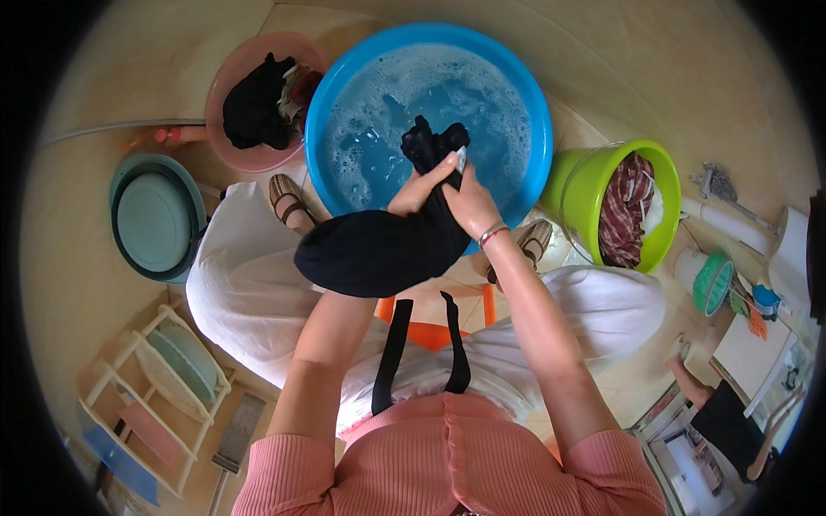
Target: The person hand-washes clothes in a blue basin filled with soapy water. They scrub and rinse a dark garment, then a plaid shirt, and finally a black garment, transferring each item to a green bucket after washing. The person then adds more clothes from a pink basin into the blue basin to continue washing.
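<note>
Both hands hold a wet black garment (379, 251) over the near side of a blue basin (535, 129) of soapy water (379, 112). One part of the cloth bulges out round and smooth to the left, above my left forearm. Its bunched, dripping-looking end sticks up beyond my fingers. My left hand (419, 187) is closed round the cloth, partly hidden by it. My right hand (471, 205), with a bracelet at the wrist, grips it just to the right. A small pale piece (461, 158), perhaps a label, shows at my right fingertips.
A pink basin (221, 142) with dark clothes stands left of the blue one; a green bucket (578, 193) with striped maroon cloth stands right. Teal basins (155, 222) and a white rack (129, 344) are at the left. Part of another person (727, 421) shows at lower right.
</note>
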Action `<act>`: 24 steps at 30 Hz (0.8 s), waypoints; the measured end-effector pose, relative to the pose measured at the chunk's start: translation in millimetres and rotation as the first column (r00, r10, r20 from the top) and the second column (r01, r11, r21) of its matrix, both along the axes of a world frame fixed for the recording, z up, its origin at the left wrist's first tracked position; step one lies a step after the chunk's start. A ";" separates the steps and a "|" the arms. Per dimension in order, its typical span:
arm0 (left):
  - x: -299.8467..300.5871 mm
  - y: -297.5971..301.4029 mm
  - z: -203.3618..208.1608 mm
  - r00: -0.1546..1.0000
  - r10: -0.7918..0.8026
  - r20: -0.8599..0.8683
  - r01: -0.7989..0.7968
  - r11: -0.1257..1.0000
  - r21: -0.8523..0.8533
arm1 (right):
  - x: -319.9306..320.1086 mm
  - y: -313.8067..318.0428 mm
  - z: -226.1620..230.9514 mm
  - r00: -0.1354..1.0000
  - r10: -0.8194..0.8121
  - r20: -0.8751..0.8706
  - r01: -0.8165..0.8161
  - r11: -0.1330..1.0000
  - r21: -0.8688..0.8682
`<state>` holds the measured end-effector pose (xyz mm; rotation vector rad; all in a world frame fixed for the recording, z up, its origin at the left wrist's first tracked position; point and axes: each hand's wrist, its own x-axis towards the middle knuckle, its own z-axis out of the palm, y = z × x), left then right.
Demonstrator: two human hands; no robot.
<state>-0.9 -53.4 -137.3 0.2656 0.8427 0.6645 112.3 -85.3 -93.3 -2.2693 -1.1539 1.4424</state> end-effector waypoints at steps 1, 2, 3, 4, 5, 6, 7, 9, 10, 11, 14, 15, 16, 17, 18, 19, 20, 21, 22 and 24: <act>5.4 -1.8 8.3 0.999 -0.014 -0.037 0.015 0.999 0.040 | 1.4 -5.4 6.7 0.985 0.104 0.138 -0.103 0.995 -0.017; 7.3 -4.1 12.3 0.997 -0.019 -0.076 0.025 0.996 0.081 | 1.2 -10.7 12.3 0.940 0.212 0.269 -0.207 0.977 -0.047; 8.4 -5.1 11.8 0.999 -0.023 -0.045 0.028 0.992 0.121 | 3.3 -16.3 9.3 0.946 0.196 0.259 -0.214 0.976 0.043; 9.8 -6.8 13.4 0.994 -0.020 -0.106 0.027 0.997 0.072 | 8.2 -23.8 1.8 0.952 0.182 0.248 -0.219 0.967 0.132; 10.9 -8.0 15.5 0.986 -0.016 -0.167 0.021 0.999 0.026 | 15.6 -27.6 -1.6 0.957 0.171 0.234 -0.224 0.949 0.224; 6.9 -9.0 15.5 0.972 -0.008 -0.235 0.004 1.000 -0.020 | 29.7 -21.7 3.5 0.931 0.027 -0.364 0.067 0.967 0.244; -3.2 -4.5 10.2 0.958 -0.058 -0.281 0.041 0.997 -0.066 | 37.4 -23.7 10.9 0.845 -0.145 -0.514 0.252 0.957 0.143; -7.7 -0.5 29.1 0.951 -0.041 -0.306 0.005 0.993 -0.116 | 50.2 -26.1 10.1 0.662 -0.391 -0.640 0.497 0.868 -0.017; -6.8 2.1 26.9 0.956 -0.057 -0.289 0.013 0.988 -0.153 | 49.6 -28.3 1.1 0.590 -0.456 -0.666 0.583 0.811 -0.039; -3.0 0.9 26.2 0.976 -0.048 -0.214 0.002 0.978 -0.210 | 45.9 -28.9 -9.3 0.511 -0.511 -0.691 0.661 0.748 -0.065; 5.2 -9.7 45.5 1.000 0.025 -0.014 -0.028 0.951 -0.308 | 35.2 -25.7 -16.0 0.131 -0.501 -0.856 0.611 0.720 -0.328; 12.5 -12.1 61.6 0.999 0.000 -0.036 -0.012 0.946 -0.323 | 38.3 -23.9 -32.3 -0.031 -0.381 -0.924 0.619 0.719 -0.317; 18.4 -11.5 74.9 0.998 -0.025 -0.056 0.005 0.941 -0.339 | 42.4 -19.1 -48.8 -0.188 -0.241 -0.952 0.629 0.715 -0.305; 8.2 -18.5 55.5 0.999 -0.035 0.008 0.035 0.924 -0.381 | 36.8 -9.4 -43.6 -0.176 -0.245 -0.953 0.603 0.738 -0.301; 4.2 -21.1 49.9 0.999 -0.048 -0.011 0.041 0.932 -0.360 | 38.2 0.8 -30.5 -0.156 -0.251 -0.955 0.592 0.750 -0.294; 1.1 -24.6 44.7 0.998 -0.064 -0.030 0.050 0.939 -0.339 | 39.3 7.5 -24.4 -0.136 -0.255 -0.957 0.581 0.762 -0.286; 2.2 -24.8 46.7 0.996 -0.086 -0.040 0.069 0.946 -0.316 | 44.3 10.7 -25.9 -0.025 -0.279 -0.960 0.585 0.775 -0.241; 3.3 -22.2 53.7 0.990 -0.128 -0.053 0.099 0.921 -0.377 | 49.5 13.3 -27.0 0.086 -0.301 -0.950 0.584 0.788 -0.196; 5.6 -20.6 48.9 0.982 -0.161 -0.103 0.126 0.951 -0.282 | 53.0 14.4 -28.2 0.197 -0.320 -0.927 0.578 0.801 -0.153; 5.4 -23.8 29.0 0.959 -0.180 -0.219 0.164 0.982 -0.089 | 44.0 25.9 -13.4 0.375 -0.290 -0.880 0.572 0.820 -0.027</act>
